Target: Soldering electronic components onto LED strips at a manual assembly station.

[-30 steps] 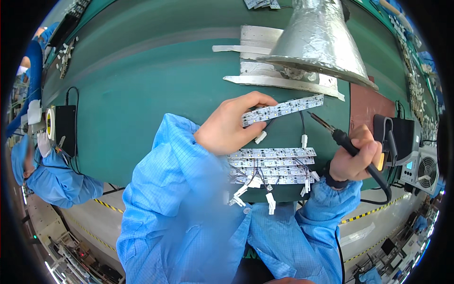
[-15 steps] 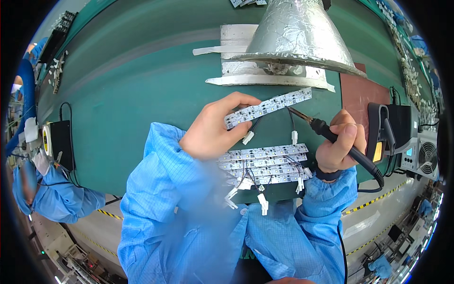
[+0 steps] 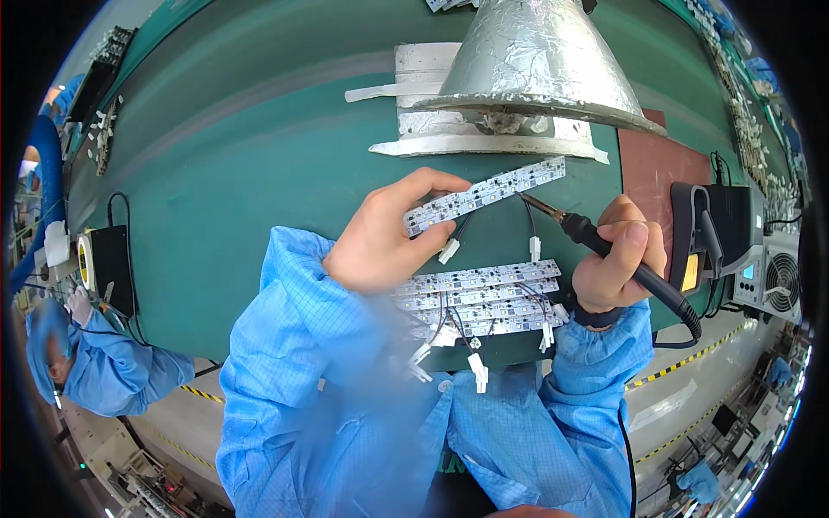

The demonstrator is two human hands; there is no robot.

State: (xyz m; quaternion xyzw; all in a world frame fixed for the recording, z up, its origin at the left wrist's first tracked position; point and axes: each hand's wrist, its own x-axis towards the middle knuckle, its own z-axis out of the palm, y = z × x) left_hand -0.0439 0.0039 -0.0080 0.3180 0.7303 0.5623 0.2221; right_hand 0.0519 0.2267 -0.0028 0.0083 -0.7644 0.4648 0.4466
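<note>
My left hand (image 3: 386, 226) is closed on the left end of a white LED circuit board strip (image 3: 485, 196), thumb below and fingers above. The strip slants up to the right, above the green table. Dark wires with white connectors (image 3: 449, 251) hang from its lower edge. In my right hand (image 3: 623, 256) is a soldering iron (image 3: 587, 233) with a black handle, gripped like a pen. Its tip meets the strip's lower edge near a wire; whether it touches cannot be made out. Just below, several similar LED strips (image 3: 484, 283) lie in overlapping rows, with wires and white connectors.
A foil-covered fume hood (image 3: 535, 65) stands beyond the strip over a white holder (image 3: 423, 125). At right are a brown mat (image 3: 661, 168), a soldering iron stand (image 3: 691, 233) and a grey box with a fan (image 3: 768, 281). A co-worker (image 3: 112, 363) sits at far left.
The held strip and both hands have shifted very slightly left in the picture, much like the whole scene. The iron tip stays at the strip's lower edge. The co-worker at left has moved.
</note>
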